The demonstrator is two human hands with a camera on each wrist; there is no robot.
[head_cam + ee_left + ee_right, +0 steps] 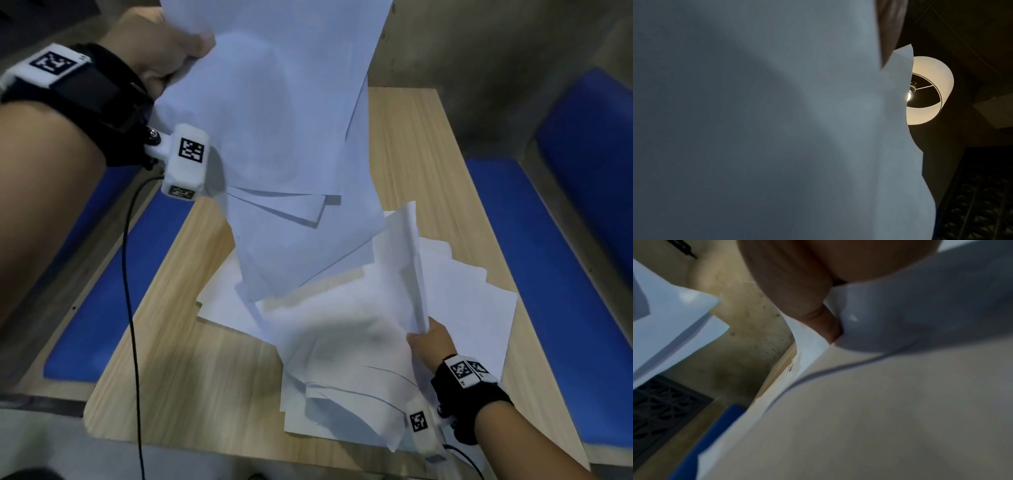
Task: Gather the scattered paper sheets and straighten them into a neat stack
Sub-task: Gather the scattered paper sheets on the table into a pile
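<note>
My left hand [171, 51] is raised high at the upper left and grips a loose bundle of white paper sheets [281, 137] that hangs down toward the table. The same bundle [777, 129] fills the left wrist view. Lower right, my right hand [431, 339] pinches the edge of a few white sheets [411, 260] and lifts them upright off the pile. Its fingers [797, 288] curl round the paper edge [890, 313] in the right wrist view. More scattered sheets [342, 342] lie overlapping and skewed on the wooden table [205, 377].
Blue cushioned benches flank the table, one on the left [102, 291] and one on the right [548, 274]. A black cable [132, 308] hangs from my left wrist across the table's left edge. A lit ceiling lamp [929, 91] shows overhead.
</note>
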